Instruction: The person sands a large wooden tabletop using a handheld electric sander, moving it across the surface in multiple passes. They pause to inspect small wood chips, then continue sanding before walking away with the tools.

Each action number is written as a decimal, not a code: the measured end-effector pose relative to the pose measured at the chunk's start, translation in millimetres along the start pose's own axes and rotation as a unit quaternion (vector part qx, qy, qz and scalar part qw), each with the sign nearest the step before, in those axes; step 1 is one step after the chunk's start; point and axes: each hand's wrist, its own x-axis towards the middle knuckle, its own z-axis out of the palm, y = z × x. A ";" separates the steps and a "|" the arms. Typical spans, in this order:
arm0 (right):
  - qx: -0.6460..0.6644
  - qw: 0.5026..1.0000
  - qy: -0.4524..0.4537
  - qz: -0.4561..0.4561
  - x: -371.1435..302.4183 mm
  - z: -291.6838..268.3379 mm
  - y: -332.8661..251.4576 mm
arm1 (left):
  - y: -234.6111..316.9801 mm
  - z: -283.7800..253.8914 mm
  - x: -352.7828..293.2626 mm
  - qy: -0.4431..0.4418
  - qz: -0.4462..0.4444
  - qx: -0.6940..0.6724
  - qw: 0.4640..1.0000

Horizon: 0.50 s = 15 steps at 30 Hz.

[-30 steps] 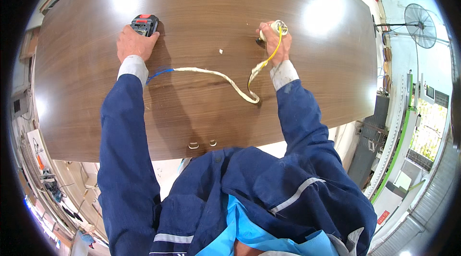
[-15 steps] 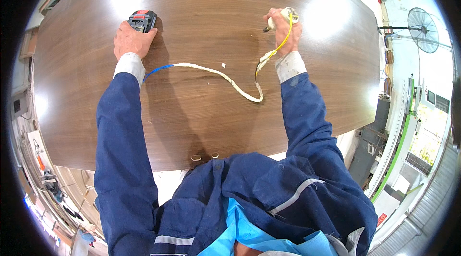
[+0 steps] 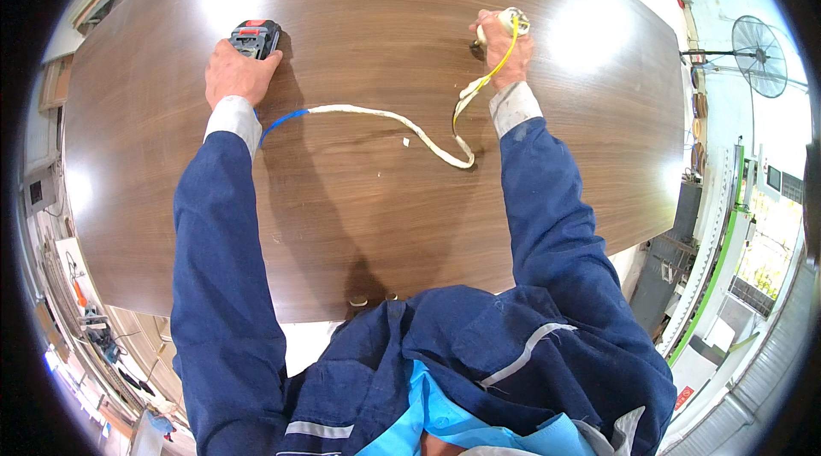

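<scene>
At the far left of the table, my left hand (image 3: 237,76) is closed round the near end of a black, grey and red cordless-tool battery pack (image 3: 256,37). A flexible cable (image 3: 376,110), wrapped in white with a blue stretch, runs from beside my left wrist across the table. It bends sharply near my right forearm, and a yellow wire (image 3: 499,68) with loose white wrapping climbs to the other hand. My right hand (image 3: 506,54) is closed round a white rounded fitting (image 3: 514,22) at the far right. Fingers hide part of this fitting, and a dark end shows beside them.
Both hands work over a large brown wood-grain table (image 3: 359,217). A small white scrap (image 3: 405,141) lies near the cable. Beyond the right edge are a wall fan (image 3: 758,55) and a green-and-white machine (image 3: 718,259). Tools and cords (image 3: 103,336) lie off to the left.
Both hands have shifted slightly farther over the table, still gripping the battery pack and the fitting. The cable has slid away from me, past the white scrap. The view has shifted a little.
</scene>
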 end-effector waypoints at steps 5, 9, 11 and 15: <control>0.075 0.996 0.005 -0.053 16.7 2.8 2.8 | 3.8 -2.9 8.3 0.014 -0.002 -0.006 1.000; 0.026 0.999 0.002 -0.036 32.5 12.5 2.3 | 6.9 -5.4 16.3 0.006 0.000 -0.013 1.000; 0.045 0.998 0.018 -0.043 36.8 15.9 3.2 | 9.3 -5.4 21.3 0.003 0.004 -0.015 1.000; 0.034 0.996 0.010 -0.081 51.1 14.9 -0.1 | 9.0 -4.5 26.3 0.006 0.008 -0.011 1.000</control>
